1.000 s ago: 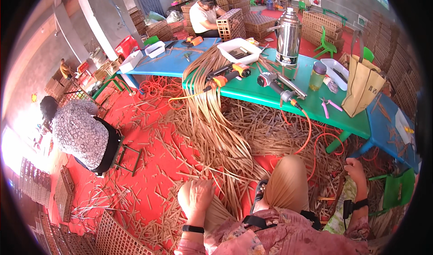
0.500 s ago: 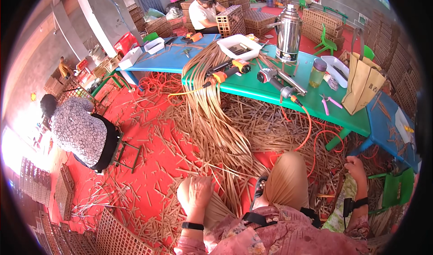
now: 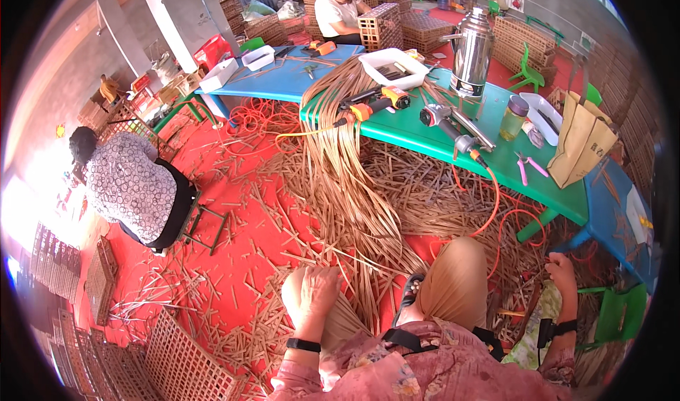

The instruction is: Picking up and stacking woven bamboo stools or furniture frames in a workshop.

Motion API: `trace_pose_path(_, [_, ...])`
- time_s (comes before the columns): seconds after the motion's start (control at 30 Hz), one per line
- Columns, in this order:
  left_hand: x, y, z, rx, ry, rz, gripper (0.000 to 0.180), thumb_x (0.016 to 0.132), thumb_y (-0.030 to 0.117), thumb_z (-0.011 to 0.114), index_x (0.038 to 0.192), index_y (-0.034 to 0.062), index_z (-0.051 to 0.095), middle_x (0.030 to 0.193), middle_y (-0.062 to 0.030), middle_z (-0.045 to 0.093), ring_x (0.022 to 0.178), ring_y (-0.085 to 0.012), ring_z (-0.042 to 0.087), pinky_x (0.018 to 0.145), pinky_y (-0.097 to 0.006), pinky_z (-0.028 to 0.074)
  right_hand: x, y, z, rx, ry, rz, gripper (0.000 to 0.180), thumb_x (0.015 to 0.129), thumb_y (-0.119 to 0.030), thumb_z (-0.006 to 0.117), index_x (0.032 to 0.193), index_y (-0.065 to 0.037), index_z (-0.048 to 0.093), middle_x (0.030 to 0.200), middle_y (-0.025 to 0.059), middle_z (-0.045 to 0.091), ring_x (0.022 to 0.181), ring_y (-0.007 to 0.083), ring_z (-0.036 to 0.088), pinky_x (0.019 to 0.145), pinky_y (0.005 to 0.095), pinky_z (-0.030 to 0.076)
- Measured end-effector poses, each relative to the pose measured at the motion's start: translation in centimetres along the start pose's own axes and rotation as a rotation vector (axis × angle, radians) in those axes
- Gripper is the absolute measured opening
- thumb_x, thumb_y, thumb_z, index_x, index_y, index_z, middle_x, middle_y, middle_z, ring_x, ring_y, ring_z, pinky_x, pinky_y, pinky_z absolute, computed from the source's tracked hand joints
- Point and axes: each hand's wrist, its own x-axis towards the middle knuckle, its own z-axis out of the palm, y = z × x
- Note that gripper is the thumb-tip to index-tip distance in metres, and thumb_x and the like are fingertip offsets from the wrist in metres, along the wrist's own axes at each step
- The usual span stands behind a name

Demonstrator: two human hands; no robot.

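Note:
My left hand (image 3: 319, 292) rests on my bent left knee, its back facing up and nothing visible in its grasp. The fingers lie over the knee, with their tips out of sight. At the right, my right hand (image 3: 562, 271) is raised beside my right leg with its fingers curled in, and nothing shows between them. Close by that hand and forearm is a green-and-white patterned cloth (image 3: 533, 323). Dark bands circle both wrists. Between my knees and the table a thick bundle of long tan strips (image 3: 352, 188) hangs down to the floor.
A green table (image 3: 418, 142) carries an orange-and-black power tool (image 3: 375, 105), a grey air tool (image 3: 450, 128), a steel flask (image 3: 472, 54), a jar (image 3: 513, 117), pink-handled pliers (image 3: 525, 167) and a paper bag (image 3: 584, 140). Orange hoses and strip scraps cover the floor. Two people sit nearby.
The view has shifted, so the tables and tools appear farther right and slightly lower. My left hand stays on the knee, and my right hand remains curled beside the cloth.

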Motion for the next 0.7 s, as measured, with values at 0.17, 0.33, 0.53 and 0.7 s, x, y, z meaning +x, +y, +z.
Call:
trace_pose_path(0.17, [-0.1,0.0,0.0,-0.003,-0.003,0.003,0.013,0.082,0.02,0.07,0.088,0.009,0.065,0.083,-0.0084,0.068,0.086,-0.0264,0.064,0.087,-0.043,0.043,0.5,1.3,0.2,-0.037,0.06,-0.03,0.048,0.079,-0.018,0.065,0.123,0.001,0.06,0.105,0.0064,0.06,0.083,0.0172,0.057,0.067,0.0338,0.049])
trace_pose_path(0.33, [0.0,0.3,-0.1,-0.011,-0.032,-0.05,0.015,0.078,0.02,0.074,0.086,0.0089,0.067,0.081,-0.0082,0.068,0.09,-0.0261,0.064,0.093,-0.043,0.043,0.2,0.5,0.5,-0.039,0.065,0.0,0.042,0.079,-0.018,0.065,0.117,-0.001,0.061,0.098,0.0041,0.056,0.079,0.0153,0.054,0.066,0.0338,0.048])
trace_pose_path(0.53, [0.2,0.4,-0.5,0.025,-0.068,-0.035,0.017,0.079,0.022,0.073,0.086,0.0085,0.067,0.083,-0.0083,0.069,0.09,-0.0259,0.064,0.094,-0.042,0.042,-0.2,0.0,0.6,-0.014,0.107,-0.006,0.044,0.079,-0.016,0.065,0.119,0.001,0.06,0.101,0.0054,0.058,0.079,0.0157,0.055,0.066,0.034,0.048])
trace_pose_path(0.7, [0.2,0.4,-0.7,0.013,-0.023,0.018,0.014,0.082,0.019,0.07,0.09,0.0092,0.065,0.082,-0.008,0.066,0.086,-0.0264,0.063,0.087,-0.043,0.043,-0.1,0.0,0.6,-0.023,0.074,0.007,0.049,0.08,-0.016,0.065,0.125,0.003,0.059,0.108,0.0079,0.06,0.083,0.0166,0.058,0.066,0.0333,0.049])
